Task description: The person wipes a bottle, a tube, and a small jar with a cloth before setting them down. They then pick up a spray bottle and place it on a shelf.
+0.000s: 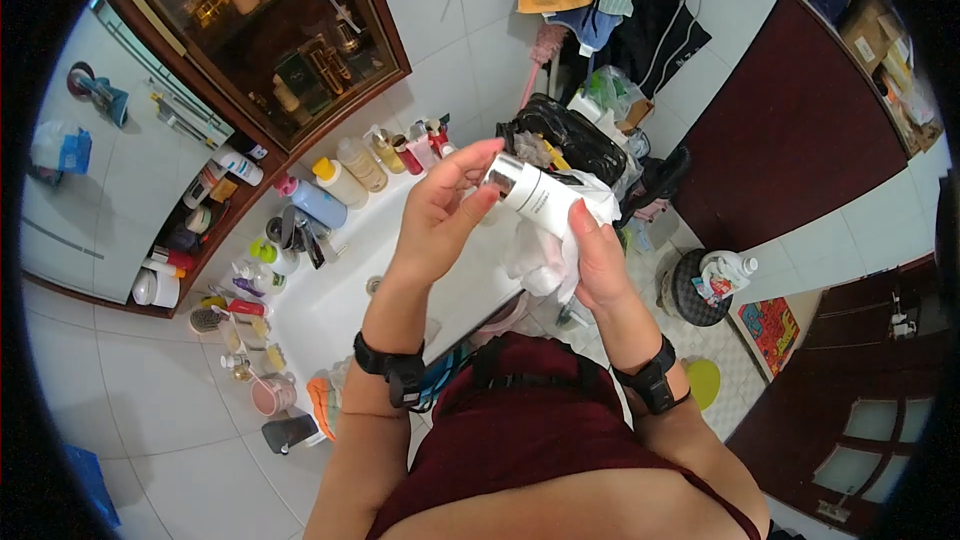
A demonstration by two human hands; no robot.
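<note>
A white cosmetic bottle (552,204) with a shiny silver cap (508,175) is held tilted in front of me, above the sink's right end. Fingers and thumb of my left hand (440,208) close around the silver cap. On the bottle's other end, my right hand (600,258) grips the white body, its thumb lying along the side. A crumpled white cloth or tissue (540,255) hangs beneath the bottle, also in my right hand. The bottle's small print is too fine to read.
Below my hands is the white sink (330,325) with a faucet (305,238). Several bottles, including a yellow-capped one (340,183), line its back edge. A glass-front cabinet (290,40) hangs above. A black bag (570,135) and a round stool (695,290) stand to the right.
</note>
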